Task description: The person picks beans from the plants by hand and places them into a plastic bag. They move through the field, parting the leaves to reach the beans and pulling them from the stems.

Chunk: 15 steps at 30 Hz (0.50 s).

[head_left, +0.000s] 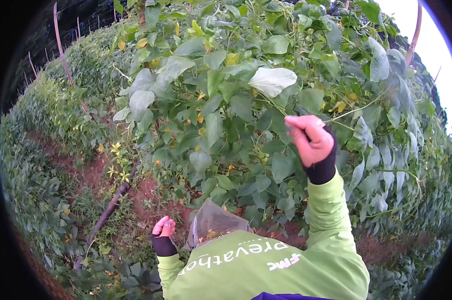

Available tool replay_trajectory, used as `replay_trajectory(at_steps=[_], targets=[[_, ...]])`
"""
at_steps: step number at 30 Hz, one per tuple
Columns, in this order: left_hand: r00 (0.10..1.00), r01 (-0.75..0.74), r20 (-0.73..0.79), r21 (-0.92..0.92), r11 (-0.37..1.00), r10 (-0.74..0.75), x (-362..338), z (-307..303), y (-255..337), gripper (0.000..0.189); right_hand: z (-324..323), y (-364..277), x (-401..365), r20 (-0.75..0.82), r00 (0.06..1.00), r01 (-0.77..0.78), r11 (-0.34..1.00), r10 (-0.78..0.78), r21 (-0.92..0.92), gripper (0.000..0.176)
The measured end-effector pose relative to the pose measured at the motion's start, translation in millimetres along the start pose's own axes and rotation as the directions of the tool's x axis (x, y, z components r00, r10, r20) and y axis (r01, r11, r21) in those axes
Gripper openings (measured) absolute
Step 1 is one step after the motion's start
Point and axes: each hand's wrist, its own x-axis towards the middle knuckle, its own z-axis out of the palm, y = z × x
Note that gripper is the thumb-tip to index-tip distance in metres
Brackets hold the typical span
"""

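Observation:
My right hand (312, 141), in a dark fingerless cuff, is raised against the climbing plants with its thumb and fingers pinched together. Thin green stems pass close to the fingertips, and a pale upturned leaf (273, 82) lies just above them. Whatever the pinch holds is too small to make out. Low on the left, my left hand (164, 228) is closed with curled fingers; its contents, if any, are hidden. Beside it, a clear plastic bag (213, 216) hangs open at the front of my body, with small yellowish pieces inside.
Dense leafy vines (213, 127) with some yellow leaves fill the row in front. A dark pole or pipe (107, 212) slants over the soil at left. Thin stakes (61, 45) rise from the rows. Bare reddish soil (145, 195) shows between plants.

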Motion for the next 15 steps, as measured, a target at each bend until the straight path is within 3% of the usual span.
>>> replay_trajectory(at_steps=[1,3,4,5,7,9,11,13,15], targets=[[1.000,0.000,0.005,-0.021,1.000,0.000,1,1,-2,0.024,25,-11,-26,0.111,0.992,0.053,0.993,-0.064,0.101,0.023],[0.999,-0.003,0.034,-0.005,1.000,0.004,5,3,-5,0.025,81,-23,-95,0.428,0.904,-0.141,0.925,-0.026,0.354,0.020],[0.999,0.000,0.038,-0.011,1.000,0.001,4,7,-1,0.025,105,-23,-131,0.645,0.762,-0.169,0.947,-0.051,0.274,0.018],[0.999,0.001,0.041,-0.016,1.000,0.000,4,8,1,0.025,131,-8,-174,0.694,0.690,-0.062,0.938,-0.207,0.342,0.023],[0.998,-0.002,0.064,0.005,1.000,0.002,7,7,2,0.026,143,7,-200,0.681,0.673,-0.023,0.912,-0.289,0.410,0.021],[0.997,-0.006,0.078,0.016,1.000,0.005,9,4,2,0.026,115,3,-168,0.667,0.744,-0.264,0.935,0.042,0.235,0.017],[0.998,0.005,0.059,0.027,1.000,-0.007,10,0,3,0.025,78,-1,-128,0.557,0.763,-0.466,0.876,0.328,0.123,0.014],[0.998,0.013,0.063,0.029,0.999,-0.015,11,-4,3,0.025,51,14,-113,0.350,0.869,-0.402,0.912,0.350,0.087,0.014],[0.999,-0.006,0.041,0.008,1.000,0.006,12,-10,1,0.024,34,22,-109,0.257,0.873,-0.441,0.896,0.414,0.057,0.013]])
